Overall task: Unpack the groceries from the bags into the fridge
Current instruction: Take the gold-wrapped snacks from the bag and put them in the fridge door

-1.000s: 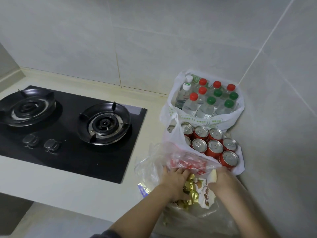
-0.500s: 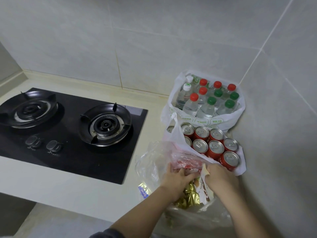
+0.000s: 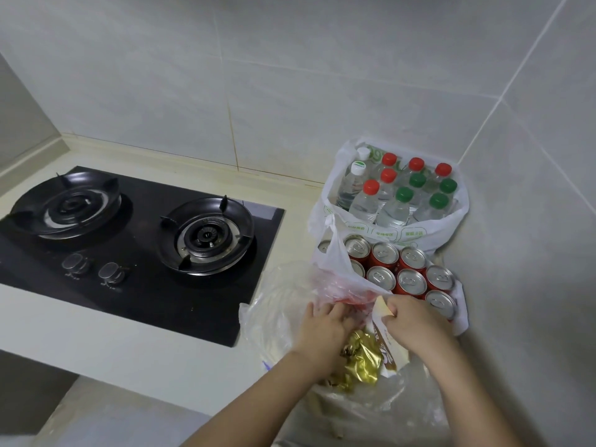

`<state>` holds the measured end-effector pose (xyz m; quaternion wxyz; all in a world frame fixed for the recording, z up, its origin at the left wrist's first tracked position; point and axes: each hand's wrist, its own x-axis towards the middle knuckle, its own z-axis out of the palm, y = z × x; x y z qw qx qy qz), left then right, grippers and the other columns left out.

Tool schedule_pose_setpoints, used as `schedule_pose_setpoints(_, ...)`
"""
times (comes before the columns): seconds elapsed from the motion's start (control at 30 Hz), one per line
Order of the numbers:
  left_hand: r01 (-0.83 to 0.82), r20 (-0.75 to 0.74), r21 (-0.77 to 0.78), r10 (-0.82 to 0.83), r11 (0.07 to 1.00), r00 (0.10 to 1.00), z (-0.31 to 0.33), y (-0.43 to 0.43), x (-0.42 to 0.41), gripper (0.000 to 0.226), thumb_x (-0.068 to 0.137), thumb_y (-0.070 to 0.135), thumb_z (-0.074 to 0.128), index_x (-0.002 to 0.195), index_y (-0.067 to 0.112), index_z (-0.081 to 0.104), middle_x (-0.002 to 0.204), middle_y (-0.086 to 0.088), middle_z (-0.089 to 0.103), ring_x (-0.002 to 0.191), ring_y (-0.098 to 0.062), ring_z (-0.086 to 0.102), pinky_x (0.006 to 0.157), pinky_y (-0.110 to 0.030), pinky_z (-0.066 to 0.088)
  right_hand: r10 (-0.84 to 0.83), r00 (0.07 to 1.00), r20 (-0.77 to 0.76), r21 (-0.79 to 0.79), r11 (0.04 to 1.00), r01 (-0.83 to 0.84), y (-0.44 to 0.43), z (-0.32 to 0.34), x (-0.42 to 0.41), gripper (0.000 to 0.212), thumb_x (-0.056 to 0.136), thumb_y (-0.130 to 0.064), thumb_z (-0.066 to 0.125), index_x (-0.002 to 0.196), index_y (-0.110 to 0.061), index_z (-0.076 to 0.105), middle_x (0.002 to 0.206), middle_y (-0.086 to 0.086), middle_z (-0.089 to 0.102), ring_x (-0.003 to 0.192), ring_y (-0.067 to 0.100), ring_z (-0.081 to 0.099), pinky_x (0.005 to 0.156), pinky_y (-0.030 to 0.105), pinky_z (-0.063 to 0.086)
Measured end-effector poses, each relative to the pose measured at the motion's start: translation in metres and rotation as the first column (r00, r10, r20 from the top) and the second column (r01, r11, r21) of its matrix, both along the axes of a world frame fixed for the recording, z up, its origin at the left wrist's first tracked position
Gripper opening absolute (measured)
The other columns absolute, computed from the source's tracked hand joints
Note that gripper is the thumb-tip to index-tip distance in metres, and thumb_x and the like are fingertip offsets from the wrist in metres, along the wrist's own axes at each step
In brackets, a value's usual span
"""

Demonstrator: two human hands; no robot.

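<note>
A clear plastic bag (image 3: 274,304) sits at the counter's near edge with gold-wrapped sweets (image 3: 361,362) and a red packet (image 3: 338,290) inside. My left hand (image 3: 325,327) reaches into it, fingers curled on the red packet. My right hand (image 3: 416,324) pinches the top corner of a cream snack packet (image 3: 382,337) beside the sweets. Behind stands a white bag of red cans (image 3: 409,279). Farther back in the corner, a white bag (image 3: 335,201) holds several water bottles (image 3: 396,204) with red, green and white caps.
A black two-burner gas hob (image 3: 138,250) fills the counter to the left, its knobs (image 3: 93,269) near the front. Tiled walls (image 3: 532,221) close in behind and on the right. The counter's front edge (image 3: 129,375) drops off below.
Both hands have moved up from deep among the sweets to the top of the bag. My right hand now pinches the cream packet's corner, and my left has reached the red packet.
</note>
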<state>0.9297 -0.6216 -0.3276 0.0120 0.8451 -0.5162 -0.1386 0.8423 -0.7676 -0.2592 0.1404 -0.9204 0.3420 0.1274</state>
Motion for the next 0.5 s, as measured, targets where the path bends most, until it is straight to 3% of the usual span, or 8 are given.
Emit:
schedule_pose_setpoints(0.13,-0.251,-0.252,-0.188,0.2,0.95,0.947,0.022,0.03,0.002,0.052,0.072,0.046,0.074,0.115,0.024,0.056,0.114,0.007,0.055,0.114,-0.017,0.049,0.088,-0.029,0.042,0.062,0.995,0.072,0.072,0.995,-0.068,0.001,0.017,0.014,0.031,0.09,-0.028,0.054,0.068,-0.02,0.033,0.064,-0.004,0.044,0.062,0.018,0.046,0.057,0.033,0.035)
schedule_pose_setpoints(0.2,-0.415,-0.447,-0.236,0.281,0.879,0.849,0.036,0.048,0.002,0.039,0.067,0.046,0.075,0.096,0.032,0.053,0.09,0.016,0.053,0.088,-0.009,0.055,0.069,-0.021,0.042,0.1,0.99,0.104,0.101,0.989,-0.111,0.003,0.028,0.024,0.03,0.09,-0.028,0.055,0.069,-0.02,0.036,0.065,-0.003,0.047,0.063,0.018,0.049,0.058,0.034,0.036)
schedule_pose_setpoints(0.27,-0.558,-0.612,-0.239,0.323,0.794,0.722,0.048,0.066,0.004,0.037,0.063,0.046,0.078,0.086,0.031,0.053,0.077,0.014,0.055,0.07,-0.003,0.052,0.059,-0.019,0.041,0.133,0.982,0.138,0.116,0.982,-0.149,0.007,0.039,0.034,0.03,0.091,-0.03,0.055,0.068,-0.02,0.038,0.063,-0.004,0.047,0.06,0.016,0.047,0.058,0.034,0.035)
schedule_pose_setpoints(0.33,-0.697,-0.752,-0.232,0.329,0.679,0.571,0.057,0.084,0.007,0.04,0.059,0.047,0.08,0.085,0.024,0.06,0.074,0.008,0.061,0.065,-0.005,0.056,0.062,-0.022,0.045,0.172,0.969,0.175,0.127,0.972,-0.196,0.014,0.048,0.044,0.032,0.092,-0.03,0.056,0.067,-0.02,0.038,0.059,-0.005,0.043,0.055,0.015,0.043,0.056,0.033,0.033)
schedule_pose_setpoints(0.4,-0.819,-0.864,-0.2,0.298,0.538,0.406,0.064,0.101,0.009,0.048,0.056,0.046,0.082,0.088,0.016,0.062,0.078,-0.001,0.07,0.074,-0.016,0.068,0.072,-0.03,0.053,0.21,0.952,0.221,0.158,0.956,-0.247,0.024,0.058,0.056,0.031,0.091,-0.029,0.057,0.067,-0.019,0.041,0.057,-0.006,0.041,0.055,0.016,0.043,0.056,0.034,0.033)
schedule_pose_setpoints(0.5,-0.918,-0.957,-0.171,0.16,0.357,0.241,0.072,0.125,0.013,0.048,0.064,0.034,0.085,0.092,0.01,0.054,0.08,-0.004,0.073,0.076,-0.02,0.072,0.064,-0.028,0.054,0.269,0.92,0.284,0.175,0.929,-0.326,0.045,0.069,0.074,0.029,0.091,-0.03,0.057,0.068,-0.016,0.044,0.053,-0.007,0.04,0.052,0.015,0.043,0.055,0.033,0.033)
